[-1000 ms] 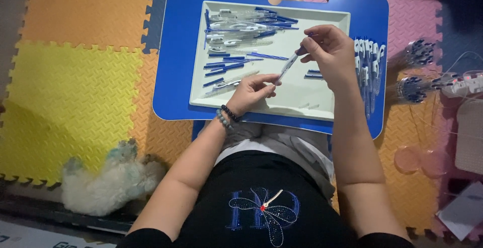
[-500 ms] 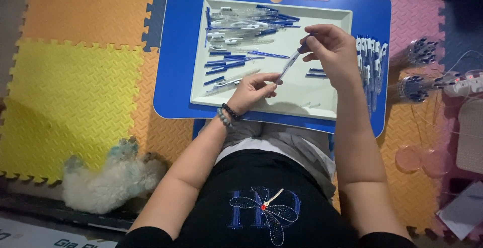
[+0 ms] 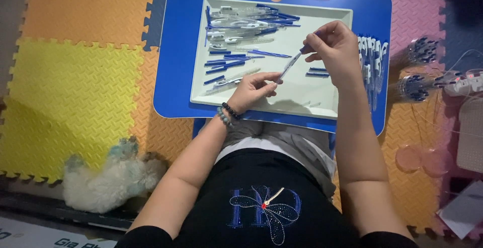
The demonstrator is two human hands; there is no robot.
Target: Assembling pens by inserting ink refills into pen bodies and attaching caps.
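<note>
two hands on one pen w/ fingers, over white tray

Home floor: foam puzzle mats, lap desk.

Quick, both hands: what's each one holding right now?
Left hand: closed, pinching the lower end of the pen.
Right hand: closed, pinching the same pen's upper blue end.

Slim clear pen barrel with blue tip: both ends covered by the fingers of the left hand and right hand. Grey-white fluffy heap, well left of the left hand: blurred, kind unclear.
</note>
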